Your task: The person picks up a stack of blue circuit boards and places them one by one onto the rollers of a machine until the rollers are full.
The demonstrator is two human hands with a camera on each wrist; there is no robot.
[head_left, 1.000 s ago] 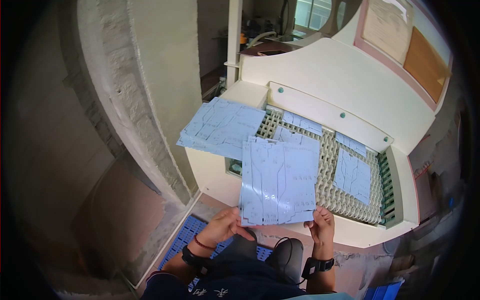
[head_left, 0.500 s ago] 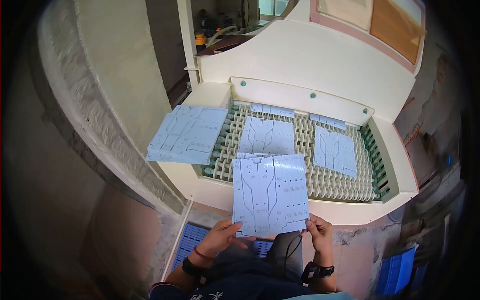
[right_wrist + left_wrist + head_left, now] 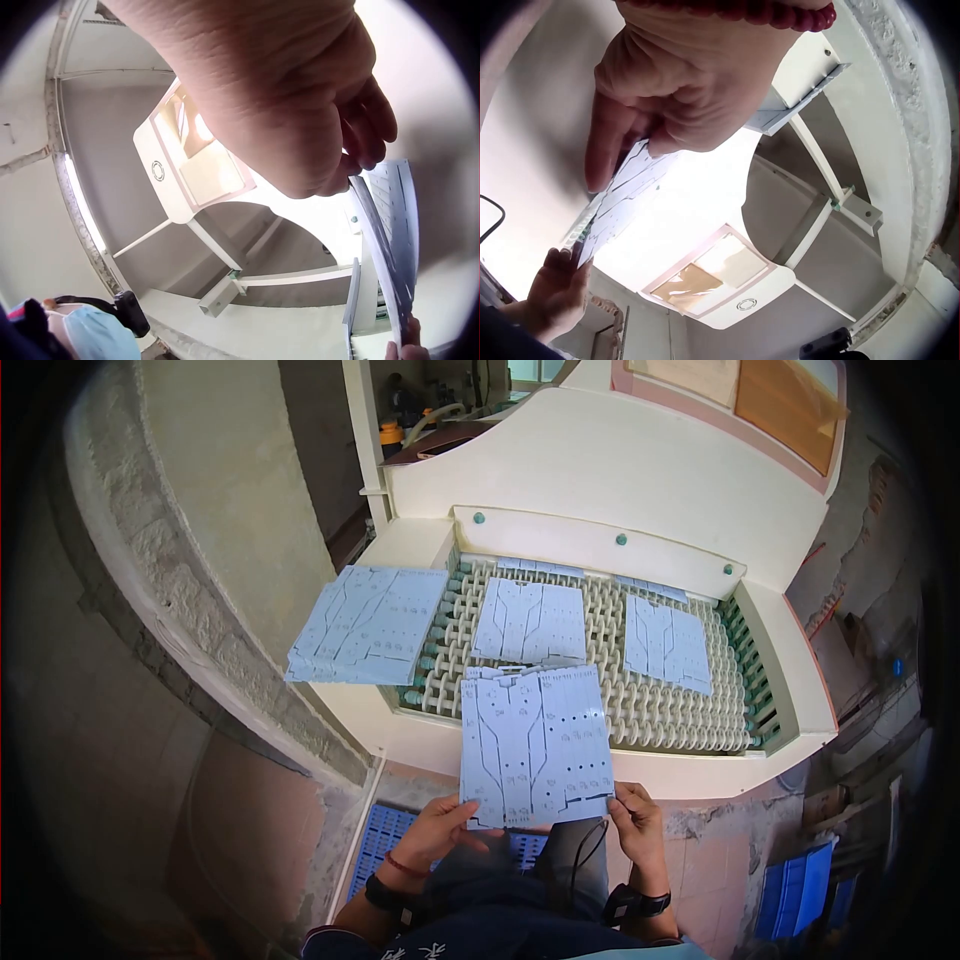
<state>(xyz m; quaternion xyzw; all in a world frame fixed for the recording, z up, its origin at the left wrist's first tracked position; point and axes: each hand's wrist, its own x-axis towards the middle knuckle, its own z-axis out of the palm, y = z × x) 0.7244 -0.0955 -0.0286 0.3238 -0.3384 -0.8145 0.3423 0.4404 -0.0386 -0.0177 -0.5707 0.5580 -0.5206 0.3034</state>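
Note:
Both hands hold a small stack of pale blue circuit boards with dark track lines, in front of the body. My left hand pinches the near left corner, thumb on top and fingers underneath. At the near right corner my right hand grips the edge between thumb and fingers. The right wrist view shows the held boards edge-on, parted slightly into layers. Just beyond them, a board and another board lie flat on the white roller conveyor.
A pile of similar boards sits at the machine's left corner, overhanging its edge. Farther back, two boards lie partly under the cream machine hood. A rough wall edge stands left. Blue crates are at lower right.
The held stack has come back toward the body, showing more of the conveyor boards, and no longer overlaps the left pile in view. Its edges look more even. The head view has shifted.

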